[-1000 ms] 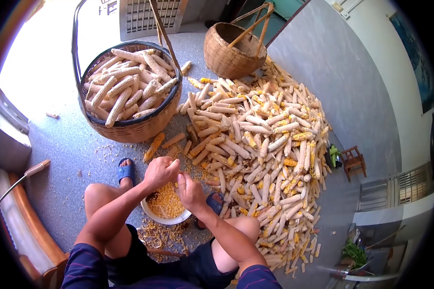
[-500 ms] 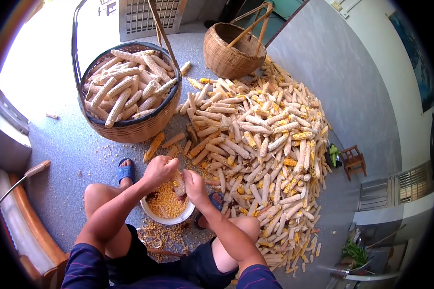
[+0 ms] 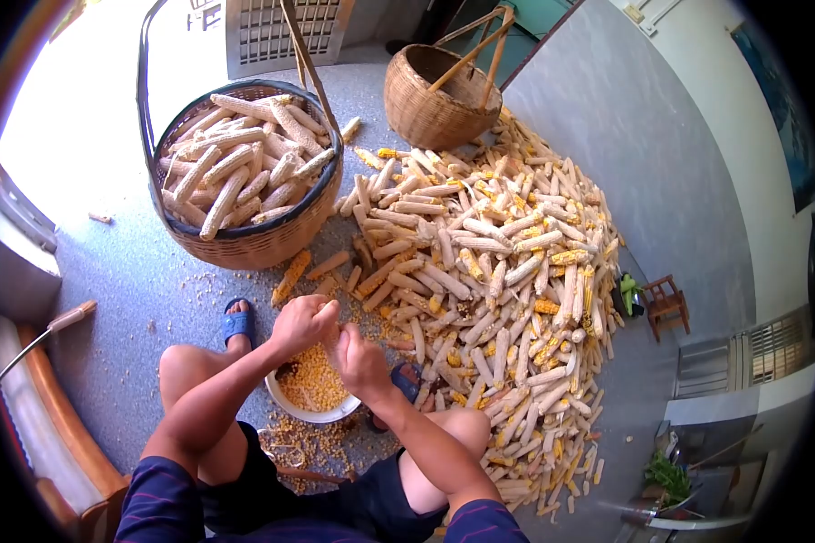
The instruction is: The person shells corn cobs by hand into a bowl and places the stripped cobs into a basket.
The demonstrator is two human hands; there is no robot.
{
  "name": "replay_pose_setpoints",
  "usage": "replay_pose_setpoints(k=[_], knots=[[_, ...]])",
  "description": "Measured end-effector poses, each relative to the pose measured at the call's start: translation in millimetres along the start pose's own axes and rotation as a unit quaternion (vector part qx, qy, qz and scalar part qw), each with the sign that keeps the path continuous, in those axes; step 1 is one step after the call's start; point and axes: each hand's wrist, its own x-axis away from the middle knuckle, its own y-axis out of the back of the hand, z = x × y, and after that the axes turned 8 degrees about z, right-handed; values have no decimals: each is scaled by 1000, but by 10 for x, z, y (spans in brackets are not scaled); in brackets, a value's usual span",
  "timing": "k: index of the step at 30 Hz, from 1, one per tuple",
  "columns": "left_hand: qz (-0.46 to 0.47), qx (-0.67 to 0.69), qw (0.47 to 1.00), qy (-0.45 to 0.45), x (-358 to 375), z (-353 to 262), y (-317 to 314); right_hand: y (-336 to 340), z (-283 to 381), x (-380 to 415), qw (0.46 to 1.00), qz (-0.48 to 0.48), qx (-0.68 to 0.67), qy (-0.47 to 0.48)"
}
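Note:
Over a white bowl (image 3: pixel 315 415) of loose yellow kernels, my left hand (image 3: pixel 304 324) is closed round one end of a corn cob (image 3: pixel 331 342). My right hand (image 3: pixel 362 364) is closed round the other side of the same cob, close beside my left. Most of the cob is hidden by my fingers. More kernels lie scattered on the floor below the bowl. A large heap of cobs (image 3: pixel 507 262), some with yellow kernels on them, spreads to the right of my hands.
A handled basket (image 3: pixel 254 249) full of bare cobs stands at the upper left. Behind the heap is a second wicker basket (image 3: pixel 435 109). A small wooden stool (image 3: pixel 666 306) is at the right, a wooden-edged seat (image 3: pixel 63 407) at the lower left.
My right hand has shifted slightly left and turned over the cob, closer to my left hand. Less of the cob shows between my hands.

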Motion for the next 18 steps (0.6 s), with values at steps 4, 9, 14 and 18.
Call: replay_pose_setpoints(k=[4,9,14,18], knots=[[1,4,999,-41,31,-11,-3,-22,-47,7,993,-45,-107,-20],[104,280,954,-19,105,-156,99,23,-3,15,967,-49,-242,-59],[43,254,963,-74,100,-88,-90,-74,-32,-14,940,-15,-338,-30],[-21,83,985,-152,140,-50,-220,-144,-87,-4,879,15,-459,-126]])
